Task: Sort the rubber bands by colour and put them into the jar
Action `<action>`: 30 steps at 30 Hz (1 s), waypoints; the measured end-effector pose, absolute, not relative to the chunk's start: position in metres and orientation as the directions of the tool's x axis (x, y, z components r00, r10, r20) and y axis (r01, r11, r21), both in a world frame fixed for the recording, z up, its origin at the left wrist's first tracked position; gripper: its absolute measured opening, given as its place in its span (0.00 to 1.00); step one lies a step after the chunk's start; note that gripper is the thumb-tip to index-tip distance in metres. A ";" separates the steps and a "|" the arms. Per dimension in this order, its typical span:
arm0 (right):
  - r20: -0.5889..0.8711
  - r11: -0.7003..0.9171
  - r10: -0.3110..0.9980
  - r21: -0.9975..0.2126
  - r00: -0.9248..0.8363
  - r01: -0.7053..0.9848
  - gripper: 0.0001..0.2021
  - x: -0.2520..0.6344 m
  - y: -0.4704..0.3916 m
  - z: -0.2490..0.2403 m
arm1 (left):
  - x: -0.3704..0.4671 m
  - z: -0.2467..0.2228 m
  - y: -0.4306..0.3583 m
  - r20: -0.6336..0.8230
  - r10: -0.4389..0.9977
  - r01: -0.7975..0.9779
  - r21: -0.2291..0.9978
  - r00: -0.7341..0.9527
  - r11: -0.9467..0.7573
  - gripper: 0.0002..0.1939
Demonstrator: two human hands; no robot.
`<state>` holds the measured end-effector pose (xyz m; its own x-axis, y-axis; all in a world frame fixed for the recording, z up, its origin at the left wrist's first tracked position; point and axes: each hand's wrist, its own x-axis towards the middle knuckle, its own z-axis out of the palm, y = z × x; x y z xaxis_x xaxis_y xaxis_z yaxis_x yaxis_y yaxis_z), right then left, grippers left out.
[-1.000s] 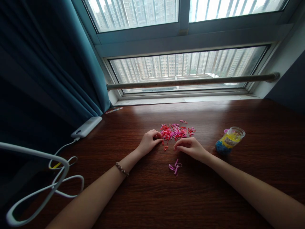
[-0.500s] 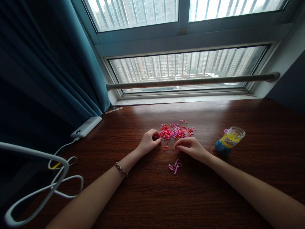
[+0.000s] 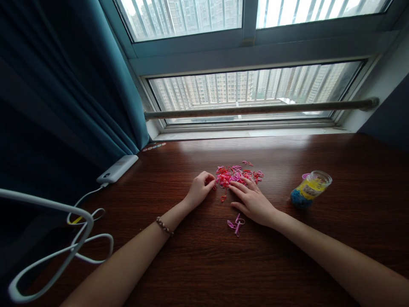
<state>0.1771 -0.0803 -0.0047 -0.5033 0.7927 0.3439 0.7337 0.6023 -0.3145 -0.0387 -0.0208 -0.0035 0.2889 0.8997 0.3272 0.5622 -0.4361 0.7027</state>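
A loose pile of small pink and red loops (image 3: 234,174) lies on the dark wooden table (image 3: 198,264). At the pile's left edge is my left hand (image 3: 201,187), its fingers curled together; whatever they hold is too small to make out. My right hand (image 3: 254,202) rests palm down at the pile's lower right, fingers spread, fingertips on the nearest loops. Just below it sits a little group of purple-pink pieces (image 3: 237,224). A few red pieces (image 3: 223,198) lie between the two hands, apart from the pile.
A clear jar with a yellow label and blue contents (image 3: 309,189) leans at the right, a pink item behind it. On the left are a white power strip or device (image 3: 117,169), its looped white cable (image 3: 86,226) and a blue curtain (image 3: 128,106). A window with a rail (image 3: 255,111) stands behind.
My right hand has opened from a pinch, its fingers now spread and reaching onto the pile's edge. My left hand has stayed almost in place. The view has shifted slightly.
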 end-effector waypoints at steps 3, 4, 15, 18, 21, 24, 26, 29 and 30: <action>0.320 0.589 0.802 -0.283 -0.505 0.757 0.24 0.176 -0.080 -0.006 | -0.037 -0.002 -0.021 0.276 0.934 0.481 0.803 0.226 -0.353 0.09; 0.317 0.584 0.805 -0.281 -0.501 0.762 0.24 0.176 -0.079 -0.007 | -0.037 -0.002 -0.021 0.264 0.941 0.454 0.826 0.212 -0.334 0.09; 0.348 0.595 0.799 -0.341 -0.490 0.728 0.20 0.178 -0.077 -0.009 | -0.032 0.008 -0.036 0.223 0.882 0.156 0.937 0.416 -0.311 0.09; 0.424 0.600 0.797 -0.475 -0.430 0.644 0.17 0.180 -0.073 -0.009 | -0.022 0.016 -0.058 0.209 0.771 0.172 0.908 0.601 -0.381 0.10; 0.515 0.585 0.809 -0.653 -0.285 0.481 0.15 0.184 -0.068 -0.006 | -0.013 0.018 -0.077 0.219 0.564 0.203 0.782 0.796 -0.589 0.07; 0.497 0.516 0.856 -0.793 -0.145 0.324 0.14 0.189 -0.066 -0.001 | -0.010 0.015 -0.086 0.245 0.360 0.157 0.588 0.900 -0.793 0.04; 0.437 0.445 0.895 -0.862 -0.091 0.242 0.14 0.191 -0.066 0.000 | -0.012 0.012 -0.085 0.257 0.315 0.158 0.490 0.914 -0.857 0.04; 0.322 0.326 0.945 -0.940 -0.056 0.099 0.13 0.192 -0.066 0.000 | -0.015 0.009 -0.081 0.263 0.321 0.186 0.433 0.910 -0.882 0.04; 0.284 0.286 0.957 -0.958 -0.055 0.031 0.13 0.192 -0.066 0.000 | -0.016 0.009 -0.079 0.266 0.325 0.191 0.428 0.907 -0.883 0.05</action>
<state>0.1924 -0.0659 -0.0005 -0.0555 0.9573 0.2837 0.0311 0.2857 -0.9578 -0.0156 -0.0794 0.0090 0.9074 0.3253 0.2660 0.1912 -0.8833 0.4280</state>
